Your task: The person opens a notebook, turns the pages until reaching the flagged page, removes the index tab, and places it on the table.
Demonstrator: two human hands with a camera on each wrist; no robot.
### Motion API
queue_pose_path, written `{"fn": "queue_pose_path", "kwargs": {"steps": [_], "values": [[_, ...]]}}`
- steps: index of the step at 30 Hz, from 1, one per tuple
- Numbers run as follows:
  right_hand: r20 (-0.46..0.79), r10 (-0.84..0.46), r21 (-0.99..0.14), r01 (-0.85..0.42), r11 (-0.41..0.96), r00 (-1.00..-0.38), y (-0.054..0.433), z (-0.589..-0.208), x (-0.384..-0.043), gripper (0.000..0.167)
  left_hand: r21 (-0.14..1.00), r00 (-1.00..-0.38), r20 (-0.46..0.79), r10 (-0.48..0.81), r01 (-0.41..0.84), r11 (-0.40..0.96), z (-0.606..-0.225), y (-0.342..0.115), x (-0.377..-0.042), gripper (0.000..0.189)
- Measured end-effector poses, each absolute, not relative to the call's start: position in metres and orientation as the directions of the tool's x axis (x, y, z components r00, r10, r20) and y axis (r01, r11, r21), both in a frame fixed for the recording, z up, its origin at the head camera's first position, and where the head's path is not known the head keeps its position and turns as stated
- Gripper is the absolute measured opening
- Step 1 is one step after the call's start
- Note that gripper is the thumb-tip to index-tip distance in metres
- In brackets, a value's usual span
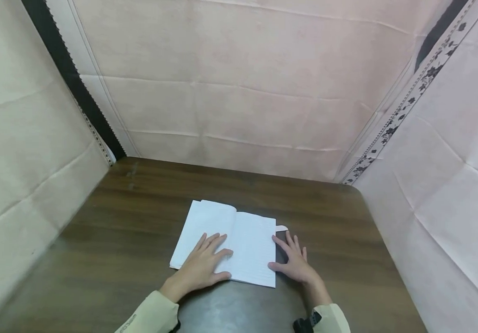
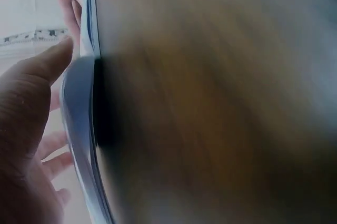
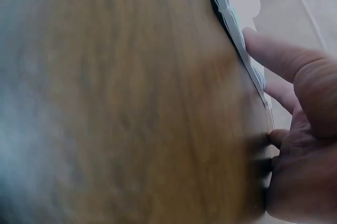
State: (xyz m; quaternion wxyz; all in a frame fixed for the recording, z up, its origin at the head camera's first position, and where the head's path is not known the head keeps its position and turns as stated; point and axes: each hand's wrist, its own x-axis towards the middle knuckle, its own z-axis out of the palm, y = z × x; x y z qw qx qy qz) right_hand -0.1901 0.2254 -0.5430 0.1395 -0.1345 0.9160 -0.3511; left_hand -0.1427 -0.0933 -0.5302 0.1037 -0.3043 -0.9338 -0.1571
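I see the left hand (image 1: 203, 266) lying over the left page of the notebook (image 1: 254, 245), fingers apart, thumb at the near edge close to the fold. The right hand (image 1: 294, 259) sits at the notebook's right edge, its fingers spread too, with thumb and forefinger tips on the page margin; I cannot tell how hard they press.

The notebook lies open and flat on the brown counter (image 1: 347, 259). I read its fold as running away from the person, the far end leaning slightly right; the open spread is longer side to side, its right end angled a little nearer the person. A small white tab (image 1: 282, 228) juts from its right edge, beside the right forefinger. On the person's side of the notebook are pale green sleeves (image 1: 152, 313); well beyond it hangs pale creased cloth (image 1: 230, 111).
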Motion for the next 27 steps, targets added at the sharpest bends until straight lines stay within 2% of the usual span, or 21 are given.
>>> {"fn": "queue_pose_path", "kwargs": {"steps": [5,9,27], "values": [[-0.146,-0.314,-0.646,-0.151,0.749,-0.938,0.220,-0.545,-0.190,0.089,0.279,-0.808,0.208,0.551,0.589,0.759,-0.529,-0.076,-0.146,0.071],[-0.151,-0.267,-0.598,-0.127,0.792,-0.952,0.217,-0.549,-0.190,0.092,0.293,-0.809,0.185,0.558,0.588,0.754,-0.528,-0.067,-0.148,0.076],[-0.131,-0.256,-0.584,-0.134,0.801,-0.958,0.214,-0.550,-0.187,0.095,0.237,-0.803,0.255,0.539,0.592,0.770,-0.529,-0.088,-0.146,0.058]]}}
